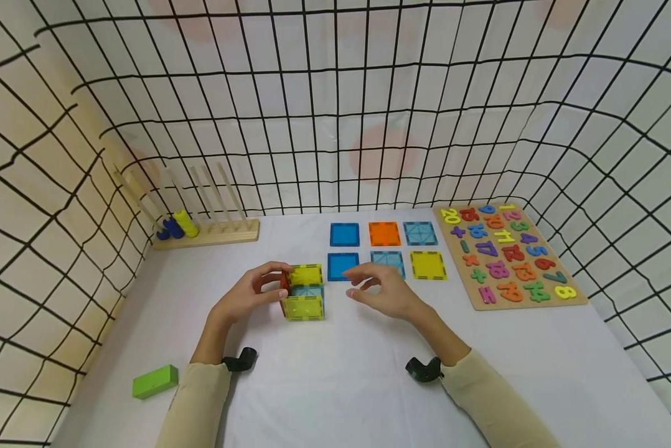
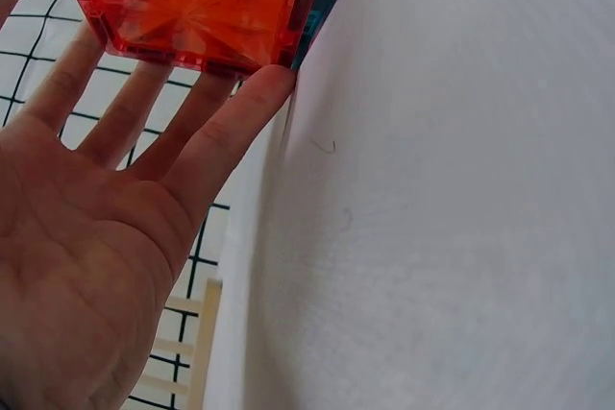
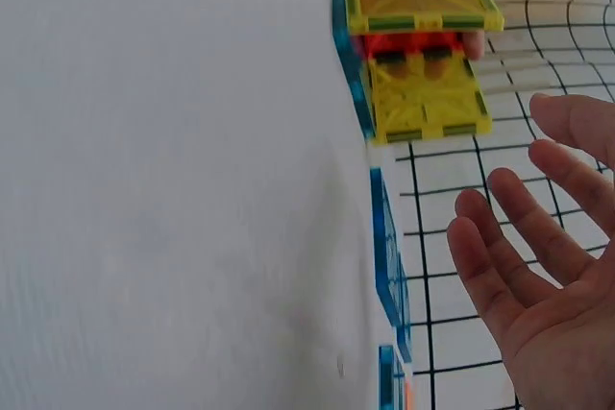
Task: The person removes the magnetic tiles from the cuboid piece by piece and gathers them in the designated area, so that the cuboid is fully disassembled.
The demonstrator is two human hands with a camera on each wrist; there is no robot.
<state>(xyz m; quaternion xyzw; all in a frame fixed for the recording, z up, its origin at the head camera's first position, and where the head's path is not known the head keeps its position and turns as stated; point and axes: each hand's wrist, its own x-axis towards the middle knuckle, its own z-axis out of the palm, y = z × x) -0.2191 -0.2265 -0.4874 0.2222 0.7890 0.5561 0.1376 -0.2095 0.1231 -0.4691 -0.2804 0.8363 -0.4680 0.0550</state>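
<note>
A small box of translucent magnetic tiles stands on the white table, with two facing yellow tiles [image 1: 304, 308] [image 3: 428, 103], a light blue tile [image 1: 306, 290] at the bottom and a red tile [image 2: 192, 7] on its left side. My left hand [image 1: 251, 289] holds the box at the red side, fingers along the tile's edges. The side facing right has no tile. My right hand [image 1: 386, 292] hovers right of the box with loosely bent fingers and nothing in them. It partly covers a blue tile [image 1: 341, 266] and a light blue tile [image 1: 388, 258] behind it.
Behind lie more flat tiles: blue [image 1: 345, 234], orange [image 1: 384, 234], light blue [image 1: 420, 233] and yellow [image 1: 427, 265]. A number puzzle board [image 1: 470, 274] lies right, a wooden peg stand [image 1: 246, 233] back left, a green block [image 1: 155, 382] front left. Black netting [image 1: 335, 115] surrounds the table.
</note>
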